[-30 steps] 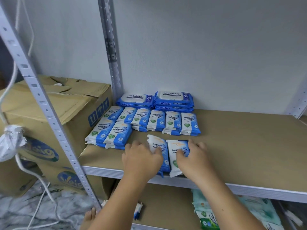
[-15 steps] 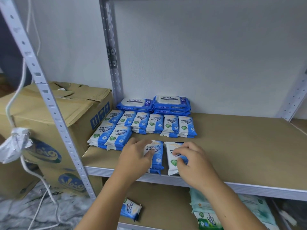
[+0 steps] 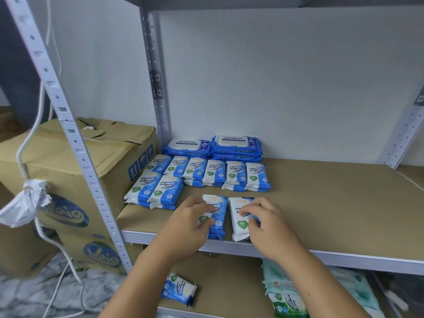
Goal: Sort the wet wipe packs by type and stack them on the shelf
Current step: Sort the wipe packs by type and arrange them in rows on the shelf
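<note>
Two blue-and-white packs lie side by side at the front edge of the shelf [image 3: 332, 203], lower centre of the frame; our left hand [image 3: 183, 223] pinches the left pack [image 3: 219, 218] with curled fingers; our right hand [image 3: 268, 228] grips the right pack [image 3: 238, 218] likewise; sorted stacks [image 3: 213, 174] sit behind, centre frame.

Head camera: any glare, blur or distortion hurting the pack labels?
Head view: even light, no glare; antabax packs and Fragrance Free Antibacterial Wipes packs read clearly; wide-lens distortion slants the front shelf post; the lower shelf is shadowed.
</note>
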The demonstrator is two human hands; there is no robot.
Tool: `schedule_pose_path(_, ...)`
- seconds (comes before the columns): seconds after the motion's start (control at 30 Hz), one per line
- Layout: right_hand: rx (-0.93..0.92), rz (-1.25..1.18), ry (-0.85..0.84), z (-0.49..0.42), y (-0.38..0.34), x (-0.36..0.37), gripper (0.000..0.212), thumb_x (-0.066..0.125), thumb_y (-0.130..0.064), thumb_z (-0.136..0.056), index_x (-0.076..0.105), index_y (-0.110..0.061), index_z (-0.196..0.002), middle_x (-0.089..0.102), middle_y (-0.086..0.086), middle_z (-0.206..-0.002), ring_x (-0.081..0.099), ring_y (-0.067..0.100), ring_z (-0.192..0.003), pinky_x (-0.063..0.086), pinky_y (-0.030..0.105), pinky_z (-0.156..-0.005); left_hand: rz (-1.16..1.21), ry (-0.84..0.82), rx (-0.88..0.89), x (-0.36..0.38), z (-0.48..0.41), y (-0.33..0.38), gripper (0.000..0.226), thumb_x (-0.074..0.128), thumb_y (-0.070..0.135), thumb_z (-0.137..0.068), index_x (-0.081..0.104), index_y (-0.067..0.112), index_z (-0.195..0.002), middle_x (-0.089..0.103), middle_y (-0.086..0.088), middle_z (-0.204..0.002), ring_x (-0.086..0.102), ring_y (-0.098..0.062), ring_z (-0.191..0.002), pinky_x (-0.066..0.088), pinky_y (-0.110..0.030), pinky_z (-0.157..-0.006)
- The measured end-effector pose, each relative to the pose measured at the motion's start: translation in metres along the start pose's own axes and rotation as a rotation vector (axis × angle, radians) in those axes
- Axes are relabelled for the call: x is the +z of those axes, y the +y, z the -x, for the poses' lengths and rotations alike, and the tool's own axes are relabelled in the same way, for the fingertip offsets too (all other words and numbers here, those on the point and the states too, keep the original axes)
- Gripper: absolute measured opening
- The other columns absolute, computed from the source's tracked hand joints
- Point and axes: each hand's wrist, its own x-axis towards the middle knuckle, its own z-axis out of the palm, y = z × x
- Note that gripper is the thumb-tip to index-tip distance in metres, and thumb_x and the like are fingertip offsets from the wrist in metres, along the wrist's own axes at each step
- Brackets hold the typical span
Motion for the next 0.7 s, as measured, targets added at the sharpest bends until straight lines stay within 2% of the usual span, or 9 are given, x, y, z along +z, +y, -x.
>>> schedule_pose_path(0.1,-0.002,0.002,-0.037,0.004,-0.007,-0.008,0.019,0.058,-0.033,-0.095,0.067,-0.033,-0.112,0.043,-0.023,-0.113,0.038,0.004,-0.116,0.044,0.030,-0.096,-0.039,0.010,0.022,-0.005,0.002,0.002,0.030,0.064,0.041,-0.095,0.064,0.039,-0.125,0.047,0.016,-0.134,0.048,-0.004,-0.123,0.043,-0.027,-0.103)
schedule_pose_path(0.2,-0.013,0.100,-0.161,0.010,-0.011,-0.022,0.036,0.068,-0.049,-0.081,0.054,-0.039,-0.114,0.035,-0.024,-0.118,0.038,0.003,-0.114,0.045,0.029,-0.091,-0.098,-0.049,0.053,-0.013,0.007,0.005,0.048,0.075,0.050,-0.083,0.060,0.042,-0.128,0.042,0.020,-0.135,0.041,-0.003,-0.127,0.041,-0.028,-0.104)
schedule_pose_path(0.3,0.014,0.146,-0.228,0.014,-0.010,-0.023,0.041,0.072,-0.031,-0.079,0.048,-0.042,-0.110,0.033,-0.025,-0.120,0.054,0.008,-0.096,0.054,0.034,-0.079,-0.169,-0.118,0.059,-0.009,0.013,0.010,0.059,0.080,0.038,-0.080,0.053,0.047,-0.131,0.037,0.025,-0.134,0.039,-0.003,-0.126,0.043,-0.031,-0.105)
schedule_pose_path(0.4,0.016,0.072,-0.149,0.010,-0.002,-0.013,0.040,0.072,-0.009,-0.083,0.061,-0.036,-0.110,0.039,-0.025,-0.117,0.057,0.011,-0.098,0.054,0.034,-0.083,-0.160,-0.065,0.051,-0.001,0.013,0.010,0.056,0.078,0.025,-0.083,0.052,0.048,-0.127,0.036,0.023,-0.132,0.044,-0.005,-0.122,0.046,-0.031,-0.102)
schedule_pose_path(0.47,0.003,0.045,-0.107,0.006,0.001,-0.007,0.038,0.072,-0.004,-0.084,0.068,-0.029,-0.112,0.044,-0.024,-0.115,0.056,0.009,-0.101,0.052,0.030,-0.088,-0.137,-0.025,0.040,0.002,0.010,0.009,0.052,0.077,0.020,-0.084,0.055,0.046,-0.123,0.039,0.022,-0.128,0.047,-0.006,-0.117,0.046,-0.030,-0.098)
schedule_pose_path(0.7,-0.020,0.004,0.012,-0.012,0.008,0.015,0.035,0.068,0.004,-0.085,0.075,-0.018,-0.113,0.050,-0.015,-0.116,0.058,0.013,-0.101,0.053,0.033,-0.088,-0.093,0.104,0.006,0.015,-0.013,0.000,0.043,0.078,0.004,-0.080,0.069,0.029,-0.114,0.051,0.016,-0.125,0.055,-0.012,-0.109,0.053,-0.035,-0.083)
